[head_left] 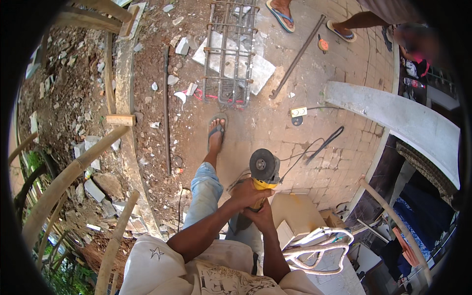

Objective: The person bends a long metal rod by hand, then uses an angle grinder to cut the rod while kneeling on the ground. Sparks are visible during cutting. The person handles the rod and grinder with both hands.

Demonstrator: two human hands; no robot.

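Observation:
A yellow angle grinder (265, 185) with a dark round disc (264, 164) is in front of my body, disc end pointing away from me. My left hand (244, 193) wraps round its body just behind the disc guard. Closer to me, my right hand (262, 216) is closed on the rear part of the grinder, which is partly hidden by the fingers. Beyond the disc lies a rebar cage (229, 54) of long bars and square ties, resting over pale slabs. The disc is apart from the cage.
A power strip (298, 112) and looped black cable (324, 145) lie on the paving at right. A metal bar (297, 56) and orange tape measure (323, 44) are near another person's sandalled feet (285, 17). Bamboo poles (73, 174) and rubble stand left; coiled white hose (319, 248) is right.

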